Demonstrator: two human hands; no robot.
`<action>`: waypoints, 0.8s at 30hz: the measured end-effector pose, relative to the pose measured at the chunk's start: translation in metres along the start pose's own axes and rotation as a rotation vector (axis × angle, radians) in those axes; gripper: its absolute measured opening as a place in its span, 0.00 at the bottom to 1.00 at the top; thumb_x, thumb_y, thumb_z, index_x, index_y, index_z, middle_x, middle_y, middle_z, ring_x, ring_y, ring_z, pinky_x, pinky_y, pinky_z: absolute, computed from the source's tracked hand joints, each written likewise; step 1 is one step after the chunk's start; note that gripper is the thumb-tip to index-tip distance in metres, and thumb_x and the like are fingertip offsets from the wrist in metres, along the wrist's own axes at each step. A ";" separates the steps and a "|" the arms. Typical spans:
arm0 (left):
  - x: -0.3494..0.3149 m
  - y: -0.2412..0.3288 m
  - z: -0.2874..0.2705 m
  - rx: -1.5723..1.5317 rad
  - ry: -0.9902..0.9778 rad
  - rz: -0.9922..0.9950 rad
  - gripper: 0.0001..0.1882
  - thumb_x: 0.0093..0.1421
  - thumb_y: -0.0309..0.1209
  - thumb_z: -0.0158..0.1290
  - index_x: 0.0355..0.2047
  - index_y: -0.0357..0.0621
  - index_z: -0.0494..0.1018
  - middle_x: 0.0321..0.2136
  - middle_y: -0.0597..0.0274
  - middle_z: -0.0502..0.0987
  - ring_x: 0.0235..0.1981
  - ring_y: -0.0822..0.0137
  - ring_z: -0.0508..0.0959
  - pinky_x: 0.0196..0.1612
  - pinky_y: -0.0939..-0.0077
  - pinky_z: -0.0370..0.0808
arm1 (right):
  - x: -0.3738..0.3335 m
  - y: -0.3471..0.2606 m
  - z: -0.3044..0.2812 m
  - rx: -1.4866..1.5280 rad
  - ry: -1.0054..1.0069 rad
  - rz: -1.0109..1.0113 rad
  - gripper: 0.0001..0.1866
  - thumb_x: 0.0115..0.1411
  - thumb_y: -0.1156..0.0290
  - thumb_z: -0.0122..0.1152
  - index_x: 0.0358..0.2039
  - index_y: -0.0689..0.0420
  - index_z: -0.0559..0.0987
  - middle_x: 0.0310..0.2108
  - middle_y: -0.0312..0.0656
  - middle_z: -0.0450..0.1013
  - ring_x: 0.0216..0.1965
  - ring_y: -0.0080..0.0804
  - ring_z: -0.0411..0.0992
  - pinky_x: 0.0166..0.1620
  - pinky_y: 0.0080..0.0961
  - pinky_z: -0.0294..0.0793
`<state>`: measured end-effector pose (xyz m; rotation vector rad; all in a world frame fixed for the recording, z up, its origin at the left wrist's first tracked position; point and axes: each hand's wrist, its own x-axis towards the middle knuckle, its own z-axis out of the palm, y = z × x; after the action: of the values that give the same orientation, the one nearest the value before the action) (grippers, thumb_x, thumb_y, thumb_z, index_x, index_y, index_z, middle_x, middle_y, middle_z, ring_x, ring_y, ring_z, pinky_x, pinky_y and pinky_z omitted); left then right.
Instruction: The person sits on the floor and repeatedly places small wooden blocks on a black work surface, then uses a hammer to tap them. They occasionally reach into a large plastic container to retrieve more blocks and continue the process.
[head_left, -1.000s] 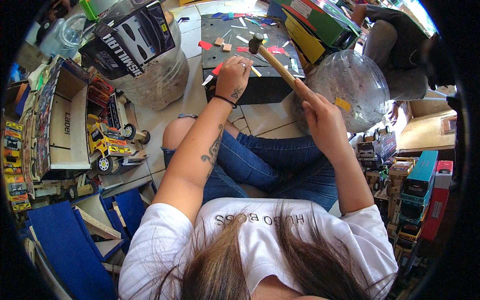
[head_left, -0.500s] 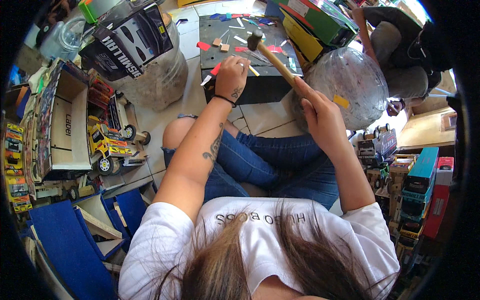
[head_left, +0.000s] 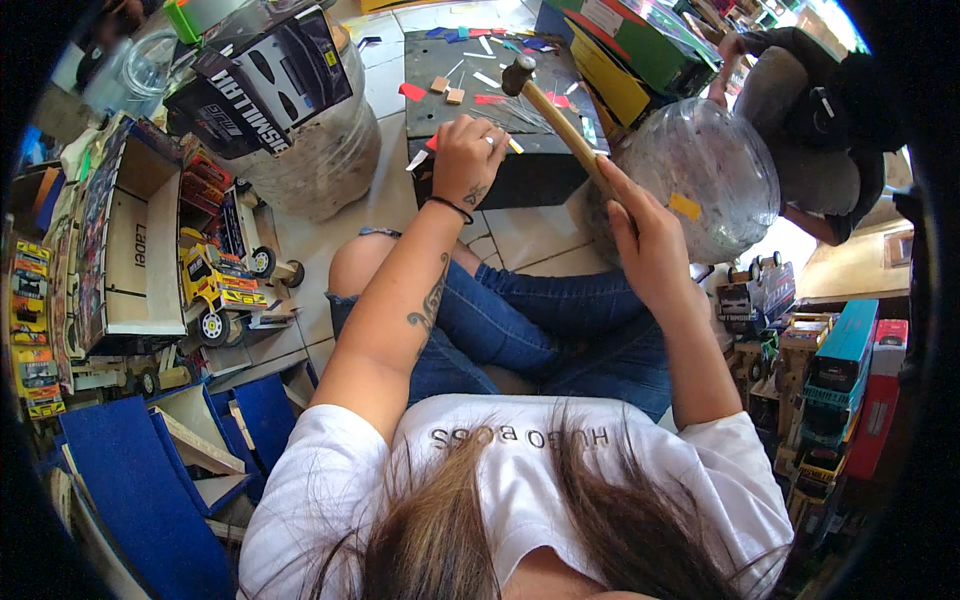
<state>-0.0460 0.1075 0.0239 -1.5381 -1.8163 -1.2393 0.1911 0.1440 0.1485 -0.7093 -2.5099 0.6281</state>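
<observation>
My right hand [head_left: 645,225] grips a hammer [head_left: 566,130] by its wooden handle. The dark metal head hangs over the black box [head_left: 540,180], apart from my other hand. At the near edge of that box, my left hand [head_left: 468,150] is closed with curled fingers; what they pinch is hidden beneath them. A red piece and a white piece poke out beside it. Two small wooden blocks [head_left: 455,96] lie on the box top behind my left hand. Thin metal rods [head_left: 540,120] and red, white and blue scraps are scattered around them.
A plastic-wrapped bundle [head_left: 700,180] stands right of the box, another [head_left: 325,160] left, with a printed carton [head_left: 270,75] on it. Toy trucks [head_left: 215,280] and blue panels [head_left: 140,500] fill the left; more trucks [head_left: 840,360] line the right. Another person [head_left: 800,120] sits at upper right.
The hammer head has shifted slightly up and right. My left hand stays at the box edge, its fingers turned a little. The other person's arms have moved.
</observation>
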 end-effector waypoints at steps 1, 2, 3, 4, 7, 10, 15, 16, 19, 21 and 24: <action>0.003 -0.002 -0.002 0.020 0.043 0.005 0.05 0.54 0.30 0.57 0.23 0.45 0.75 0.28 0.67 0.74 0.35 0.63 0.73 0.40 0.64 0.66 | -0.001 0.000 0.000 0.004 0.008 -0.004 0.26 0.62 0.75 0.51 0.60 0.42 0.68 0.36 0.51 0.73 0.35 0.48 0.74 0.41 0.36 0.73; 0.007 -0.006 -0.005 0.065 0.111 -0.027 0.04 0.53 0.31 0.59 0.24 0.47 0.76 0.27 0.69 0.74 0.34 0.63 0.72 0.40 0.65 0.65 | -0.001 0.001 0.000 0.011 0.019 -0.013 0.26 0.62 0.75 0.51 0.60 0.43 0.68 0.38 0.51 0.74 0.36 0.48 0.74 0.41 0.35 0.73; 0.011 -0.010 -0.008 0.103 0.129 0.002 0.04 0.53 0.31 0.59 0.24 0.47 0.76 0.27 0.69 0.73 0.34 0.63 0.72 0.40 0.65 0.65 | 0.000 0.002 -0.001 0.020 0.030 -0.017 0.26 0.62 0.76 0.51 0.60 0.43 0.68 0.39 0.52 0.74 0.37 0.48 0.74 0.42 0.35 0.73; 0.013 -0.014 -0.010 0.143 0.136 0.015 0.04 0.53 0.32 0.59 0.25 0.47 0.77 0.27 0.69 0.73 0.34 0.63 0.72 0.40 0.65 0.65 | -0.001 0.003 -0.001 0.025 0.044 -0.025 0.26 0.62 0.76 0.51 0.60 0.44 0.68 0.40 0.52 0.74 0.38 0.48 0.75 0.43 0.34 0.73; 0.010 -0.016 -0.012 0.234 -0.012 0.013 0.05 0.52 0.33 0.59 0.29 0.48 0.79 0.26 0.67 0.73 0.34 0.63 0.72 0.41 0.65 0.66 | 0.002 0.007 0.000 0.041 0.066 -0.033 0.25 0.62 0.76 0.51 0.60 0.45 0.68 0.41 0.53 0.74 0.39 0.48 0.75 0.43 0.35 0.73; 0.003 -0.010 -0.012 0.184 -0.177 0.006 0.09 0.52 0.33 0.59 0.33 0.47 0.80 0.28 0.65 0.72 0.35 0.60 0.72 0.42 0.65 0.67 | 0.001 0.012 0.004 0.054 0.082 -0.036 0.25 0.62 0.76 0.51 0.60 0.45 0.68 0.41 0.53 0.74 0.39 0.49 0.75 0.44 0.35 0.73; -0.007 0.003 -0.015 0.248 -0.231 -0.029 0.10 0.53 0.33 0.57 0.35 0.45 0.79 0.32 0.64 0.72 0.38 0.61 0.71 0.45 0.64 0.67 | -0.014 0.019 0.014 0.056 0.004 0.132 0.26 0.61 0.76 0.51 0.60 0.42 0.67 0.42 0.53 0.74 0.40 0.49 0.75 0.44 0.36 0.73; -0.008 0.004 -0.017 0.273 -0.227 -0.007 0.10 0.53 0.33 0.57 0.34 0.45 0.79 0.32 0.64 0.72 0.39 0.62 0.71 0.45 0.64 0.67 | -0.018 0.020 0.017 0.055 -0.015 0.159 0.27 0.61 0.76 0.52 0.61 0.42 0.67 0.42 0.53 0.74 0.40 0.49 0.75 0.44 0.36 0.73; -0.006 0.000 -0.021 0.259 -0.292 -0.071 0.10 0.54 0.34 0.56 0.34 0.44 0.79 0.32 0.64 0.72 0.39 0.61 0.71 0.45 0.63 0.67 | -0.025 0.024 0.023 0.047 -0.016 0.156 0.27 0.61 0.75 0.51 0.61 0.40 0.67 0.42 0.53 0.74 0.41 0.50 0.75 0.45 0.37 0.73; -0.005 -0.004 -0.026 0.248 -0.278 -0.122 0.12 0.51 0.33 0.60 0.37 0.45 0.79 0.33 0.62 0.72 0.40 0.59 0.72 0.44 0.62 0.68 | -0.028 0.026 0.025 0.052 -0.035 0.194 0.27 0.61 0.75 0.51 0.61 0.40 0.67 0.42 0.52 0.74 0.41 0.50 0.75 0.45 0.38 0.74; -0.003 -0.006 -0.029 0.239 -0.204 -0.199 0.10 0.50 0.34 0.61 0.32 0.44 0.80 0.31 0.61 0.73 0.38 0.58 0.73 0.43 0.62 0.68 | -0.029 0.028 0.029 0.060 -0.029 0.184 0.27 0.62 0.74 0.51 0.61 0.39 0.66 0.40 0.52 0.74 0.39 0.50 0.75 0.44 0.39 0.74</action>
<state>-0.0569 0.0811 0.0339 -1.4199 -2.2055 -0.9321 0.2081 0.1396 0.1019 -0.9214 -2.4589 0.7791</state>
